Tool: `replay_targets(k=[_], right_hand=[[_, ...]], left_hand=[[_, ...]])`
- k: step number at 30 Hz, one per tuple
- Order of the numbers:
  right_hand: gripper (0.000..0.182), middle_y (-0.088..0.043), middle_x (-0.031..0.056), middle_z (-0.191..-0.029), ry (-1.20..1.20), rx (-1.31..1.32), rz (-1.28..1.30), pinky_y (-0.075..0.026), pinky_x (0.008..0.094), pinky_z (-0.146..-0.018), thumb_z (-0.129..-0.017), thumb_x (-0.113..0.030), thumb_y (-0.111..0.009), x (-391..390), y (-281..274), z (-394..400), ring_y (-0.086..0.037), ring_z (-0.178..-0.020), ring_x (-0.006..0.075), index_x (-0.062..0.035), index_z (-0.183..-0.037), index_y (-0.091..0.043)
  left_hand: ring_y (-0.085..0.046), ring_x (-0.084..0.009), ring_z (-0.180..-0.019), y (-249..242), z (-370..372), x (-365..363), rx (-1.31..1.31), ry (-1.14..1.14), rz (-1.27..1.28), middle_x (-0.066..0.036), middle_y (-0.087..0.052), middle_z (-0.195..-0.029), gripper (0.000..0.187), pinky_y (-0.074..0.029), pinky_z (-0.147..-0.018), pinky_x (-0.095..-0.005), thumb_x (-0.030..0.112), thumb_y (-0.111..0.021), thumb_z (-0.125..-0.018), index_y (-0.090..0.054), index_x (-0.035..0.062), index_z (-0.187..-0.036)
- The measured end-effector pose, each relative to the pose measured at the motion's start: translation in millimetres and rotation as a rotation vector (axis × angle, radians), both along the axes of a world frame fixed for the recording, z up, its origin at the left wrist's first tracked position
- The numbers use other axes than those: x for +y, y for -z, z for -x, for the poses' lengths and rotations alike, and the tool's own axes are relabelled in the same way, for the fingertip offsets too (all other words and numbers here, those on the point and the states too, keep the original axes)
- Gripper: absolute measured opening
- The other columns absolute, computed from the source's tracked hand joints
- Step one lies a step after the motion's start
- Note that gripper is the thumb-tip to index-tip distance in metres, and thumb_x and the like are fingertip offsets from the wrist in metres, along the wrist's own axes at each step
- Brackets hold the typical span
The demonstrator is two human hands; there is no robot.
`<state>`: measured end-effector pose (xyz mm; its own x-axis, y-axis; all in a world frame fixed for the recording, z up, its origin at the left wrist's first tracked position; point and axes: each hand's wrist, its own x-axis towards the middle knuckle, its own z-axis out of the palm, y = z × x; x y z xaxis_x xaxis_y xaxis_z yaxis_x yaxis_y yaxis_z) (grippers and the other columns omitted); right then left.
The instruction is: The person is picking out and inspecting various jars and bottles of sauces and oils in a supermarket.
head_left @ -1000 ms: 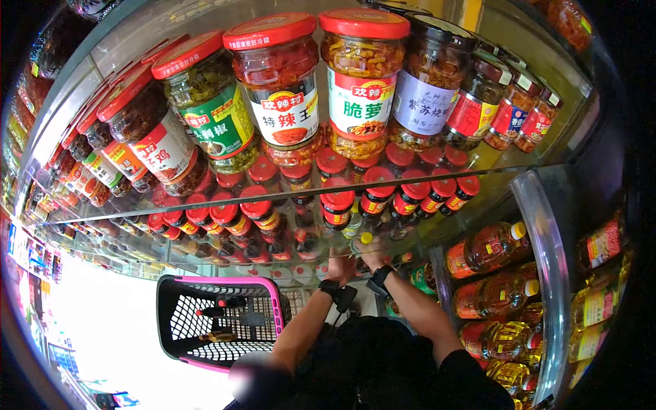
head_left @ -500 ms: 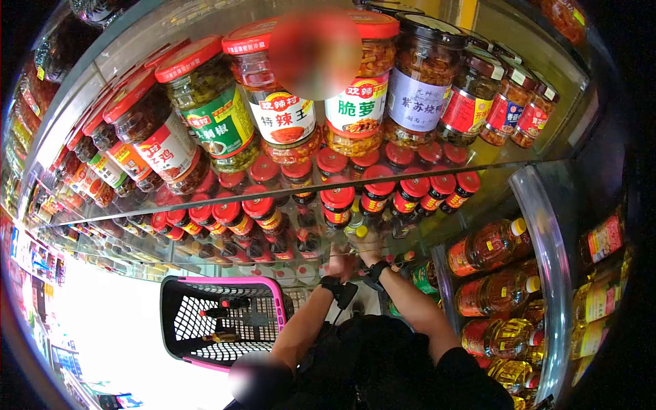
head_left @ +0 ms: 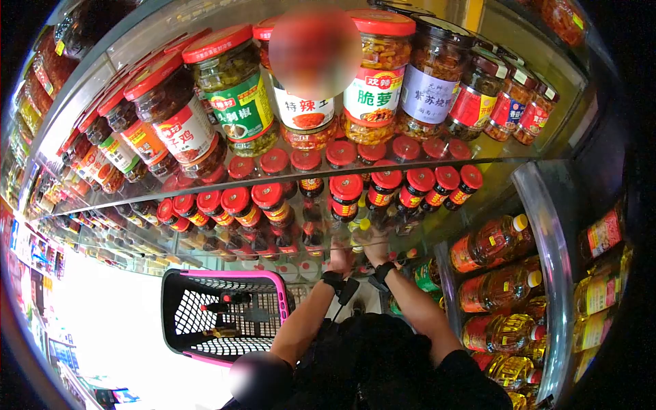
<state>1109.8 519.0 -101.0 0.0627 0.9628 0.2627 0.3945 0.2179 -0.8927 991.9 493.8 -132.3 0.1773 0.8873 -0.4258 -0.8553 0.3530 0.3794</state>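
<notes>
Both my arms reach forward to the lower glass shelf, where the shelf edge and reflections partly cover my fingers. A clear bottle with a yellow cap (head_left: 362,234) stands upright between my hands. Against its right side, my right hand (head_left: 375,250) is closed around it. My left hand (head_left: 339,257) is just left of the bottle, lower down, its fingers blurred behind the glass. I cannot tell whether that hand touches the bottle. Red-capped sauce jars (head_left: 346,195) stand in a row just beyond my hands.
Large pickle jars (head_left: 242,102) fill the upper glass shelf (head_left: 287,173) above my hands. A black shopping basket with a pink rim (head_left: 281,301) holds several bottles at the left. Cooking oil bottles (head_left: 492,290) line the shelves at the right, beside a clear curved strip (head_left: 547,253).
The view has shifted slightly, so the upper jars appear further right. My hands stay at the yellow-capped bottle, the left one slightly lower beside it.
</notes>
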Motion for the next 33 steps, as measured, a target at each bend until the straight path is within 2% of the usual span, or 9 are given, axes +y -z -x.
replay_targets(k=[4, 13, 17, 24, 25, 28, 30, 32, 33], right_hand=[[0.039, -0.062, 0.0117, -0.08, 0.066, -0.128, 0.162, -0.045, 0.0323, -0.061, -0.07, -0.031, -0.068, -38.7, -53.1, -4.3, -0.059, -0.072, 0.0215, 0.0003, -0.091, -0.058], [0.025, -0.061, 0.0115, -0.081, 0.222, -0.071, 0.04, -0.045, 0.0265, -0.06, -0.078, -0.013, -0.06, -112.8, -36.7, -17.6, -0.058, -0.069, 0.0138, 0.0044, -0.095, -0.055], [0.01, -0.058, 0.0063, -0.073, 0.272, 0.148, 0.211, -0.044, 0.0243, -0.058, -0.08, -0.004, -0.051, -169.0, -40.0, -17.7, -0.054, -0.063, 0.0114, 0.0017, -0.087, -0.054], [0.01, -0.056, 0.0058, -0.07, 0.363, 0.307, 0.186, -0.044, 0.0248, -0.055, -0.079, -0.003, -0.05, -263.3, -20.8, -32.3, -0.053, -0.061, 0.0117, 0.0029, -0.086, -0.054], [0.01, -0.056, 0.0062, -0.069, 0.369, 0.171, 0.17, -0.043, 0.0248, -0.053, -0.079, -0.003, -0.051, -274.6, -8.0, -45.2, -0.052, -0.06, 0.0117, 0.0029, -0.086, -0.054], [0.01, -0.056, 0.0071, -0.07, 0.399, 0.354, 0.157, -0.041, 0.0239, -0.051, -0.079, -0.005, -0.052, -317.8, -1.0, -55.4, -0.051, -0.056, 0.0123, 0.0024, -0.085, -0.054], [0.01, -0.056, 0.007, -0.068, 0.463, 0.307, 0.221, -0.04, 0.0235, -0.049, -0.079, -0.006, -0.052, -338.2, -4.3, -60.1, -0.05, -0.055, 0.0127, 0.002, -0.085, -0.054], [0.01, -0.056, 0.0069, -0.066, 0.456, 0.211, 0.213, -0.039, 0.0236, -0.048, -0.079, -0.006, -0.052, -359.7, 27.4, -80.3, -0.05, -0.054, 0.0128, 0.0022, -0.084, -0.054], [0.01, -0.055, 0.0068, -0.064, 0.462, 0.115, 0.21, -0.039, 0.0236, -0.047, -0.078, -0.006, -0.052, -368.3, 39.0, -88.7, -0.05, -0.053, 0.0128, 0.0024, -0.084, -0.054]], left_hand=[[-0.042, -0.0127, -0.065, -39.2, -2.1, -22.8, 0.209, -0.107, 0.179, 0.002, -0.051, -0.082, 0.038, -0.036, -0.054, -0.0289, 0.042, -0.027, -0.086, -0.053, 0.016, -0.096], [-0.047, -0.0144, -0.081, -8.1, -8.8, -77.6, 0.269, -0.11, 0.146, 0.001, -0.053, -0.086, 0.041, -0.032, -0.079, -0.0295, 0.044, -0.028, -0.085, -0.054, 0.0141, -0.098], [-0.044, -0.0176, -0.067, -32.5, -22.2, -109.0, 0.208, -0.149, 0.414, -0.002, -0.045, -0.067, 0.031, -0.038, -0.067, -0.036, 0.036, -0.033, -0.086, -0.044, 0.0114, -0.07], [-0.041, -0.0163, -0.055, 61.4, -55.4, -181.1, -0.069, 0.157, 0.289, 0.0, -0.046, -0.061, 0.031, -0.035, -0.055, -0.0289, 0.029, -0.031, -0.085, -0.047, 0.0097, -0.066], [-0.03, -0.0125, -0.048, 148.0, -106.3, -194.8, 0.69, 0.148, 0.23, 0.002, -0.038, -0.056, 0.028, -0.03, -0.048, -0.0275, 0.022, -0.034, -0.084, -0.035, 0.0124, -0.057], [-0.034, -0.0127, -0.05, 57.5, -79.1, -229.3, 0.166, 0.253, 0.288, 0.0, -0.037, -0.057, 0.028, -0.032, -0.048, -0.028, 0.02, -0.036, -0.083, -0.035, 0.0094, -0.057], [-0.033, -0.0187, -0.046, 80.0, -92.3, -247.3, 0.424, 0.244, 0.292, -0.005, -0.044, -0.054, 0.026, -0.028, -0.046, -0.0331, 0.027, -0.045, -0.076, -0.049, 0.0104, -0.056], [-0.041, -0.016, -0.054, 54.8, -85.0, -267.3, 1.563, 0.965, -0.414, -0.003, -0.033, -0.056, 0.017, -0.036, -0.051, -0.0308, 0.006, -0.046, -0.074, -0.036, 0.0072, -0.06], [-0.037, -0.0152, -0.052, 60.2, -95.5, -286.0, 1.588, 0.659, -0.465, -0.004, -0.032, -0.055, 0.017, -0.036, -0.05, -0.0312, -0.001, -0.047, -0.07, -0.036, 0.0078, -0.061]])
